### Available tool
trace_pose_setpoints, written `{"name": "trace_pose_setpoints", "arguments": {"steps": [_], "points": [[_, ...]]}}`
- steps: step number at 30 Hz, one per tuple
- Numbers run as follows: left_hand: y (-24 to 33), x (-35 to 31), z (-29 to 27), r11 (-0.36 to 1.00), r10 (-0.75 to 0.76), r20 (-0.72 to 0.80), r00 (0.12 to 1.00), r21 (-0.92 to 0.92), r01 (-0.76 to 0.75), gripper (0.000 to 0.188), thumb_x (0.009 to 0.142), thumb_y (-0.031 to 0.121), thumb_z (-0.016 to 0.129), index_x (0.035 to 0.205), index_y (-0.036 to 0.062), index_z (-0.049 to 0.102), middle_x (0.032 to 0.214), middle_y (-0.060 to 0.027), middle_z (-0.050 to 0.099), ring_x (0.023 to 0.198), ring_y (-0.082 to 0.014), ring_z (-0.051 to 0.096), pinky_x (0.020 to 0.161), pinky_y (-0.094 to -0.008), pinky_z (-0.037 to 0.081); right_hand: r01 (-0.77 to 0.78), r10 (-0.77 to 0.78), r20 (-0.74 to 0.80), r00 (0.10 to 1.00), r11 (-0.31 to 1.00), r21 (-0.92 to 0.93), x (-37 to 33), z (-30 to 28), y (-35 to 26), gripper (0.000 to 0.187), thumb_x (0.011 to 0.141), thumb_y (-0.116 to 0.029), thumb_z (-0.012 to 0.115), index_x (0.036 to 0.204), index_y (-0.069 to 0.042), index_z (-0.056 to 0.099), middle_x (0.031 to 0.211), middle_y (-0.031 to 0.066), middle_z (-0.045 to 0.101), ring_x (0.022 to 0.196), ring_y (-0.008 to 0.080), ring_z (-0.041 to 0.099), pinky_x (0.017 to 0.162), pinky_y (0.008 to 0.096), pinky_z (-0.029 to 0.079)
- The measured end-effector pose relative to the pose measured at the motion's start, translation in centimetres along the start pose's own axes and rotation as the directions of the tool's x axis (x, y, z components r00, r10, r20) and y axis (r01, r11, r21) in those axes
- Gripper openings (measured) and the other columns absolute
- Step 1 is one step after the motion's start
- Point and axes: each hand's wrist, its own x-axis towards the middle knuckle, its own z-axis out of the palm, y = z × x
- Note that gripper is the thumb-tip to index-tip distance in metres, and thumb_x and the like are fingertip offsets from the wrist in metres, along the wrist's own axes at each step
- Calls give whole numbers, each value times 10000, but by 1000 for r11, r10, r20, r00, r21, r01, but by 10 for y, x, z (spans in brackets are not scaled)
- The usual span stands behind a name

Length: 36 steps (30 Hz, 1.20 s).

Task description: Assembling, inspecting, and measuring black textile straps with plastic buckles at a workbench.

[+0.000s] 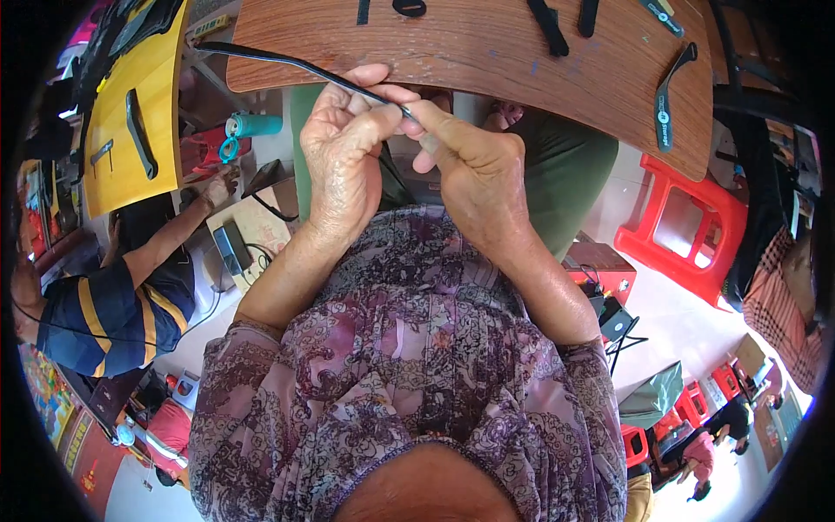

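Note:
Over my lap, just off the near edge of the brown wooden table (470, 52), both hands hold a long, thin black strap (287, 59). My left hand (348, 152) is closed around it partway along, and its far end reaches out left over the table corner. At the other end, the fingertips of my right hand (478, 165) pinch the tip against the left fingers. That pinched tip is mostly covered by the fingers. Toward the table's right side lies another black strap (668, 96) with white print, curved and apart from my hands.
Black strips (550, 28) and a round black piece (409, 7) lie on the table's far part. A yellow table (122, 165) stands left, carrying another black strap (139, 130). Beside it are a teal bottle (254, 124) and a person's arm (170, 228). A red stool (648, 204) stands right.

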Motion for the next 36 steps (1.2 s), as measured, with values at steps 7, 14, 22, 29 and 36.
{"name": "trace_pose_setpoints", "arguments": {"steps": [7, 14, 22, 29, 36], "points": [[6, 4, -2, 998, -51, -1, 999, 40, 51, 269, 858, 27, 571, 1099, -65, 495, 852, -148, 640, 687, -176, 630, 691, -274, 513, -90, 85, 43, 995, 989, 122, 2, -6, -2, 357, 831, 51, 535, 1147, -87, 626, 899, 29, 677, 634, 69, 541, 615, 205, 462], [8, 2, -8, 993, -76, 52, 996, 89, 71, 322, 814, -45, 583, 1121, -73, 490, 875, -139, 635, 696, -172, 633, 698, -276, 513, -219, 195, 131, 972, 953, 209, 3, -8, -6, 353, 826, 61, 528, 1139, -69, 627, 872, 25, 663, 646, 63, 546, 629, 204, 468], [7, 4, -3, 991, -58, 60, 997, 125, 50, 354, 772, -83, 565, 1118, -68, 491, 897, -130, 632, 690, -151, 617, 700, -266, 498, -152, 131, 99, 986, 958, 244, 6, -7, -7, 347, 821, 75, 522, 1127, -48, 630, 878, 37, 655, 643, 73, 542, 628, 204, 463], [2, 4, -4, 988, -51, 12, 999, 147, 49, 425, 692, -138, 553, 1106, -59, 501, 917, -115, 629, 692, -129, 602, 688, -245, 496, -114, 110, 31, 993, 974, 196, 3, 1, 1, 325, 834, 69, 521, 1118, -40, 635, 828, 26, 644, 648, 62, 539, 620, 197, 451], [6, 6, -6, 989, -91, 19, 996, 115, 88, 434, 659, -169, 539, 1078, -59, 530, 906, -125, 647, 718, -142, 612, 680, -264, 518, -137, 136, 19, 990, 968, 209, 4, 1, -4, 278, 834, 24, 557, 1094, -21, 644, 760, 17, 648, 624, 42, 547, 560, 182, 423]]}}
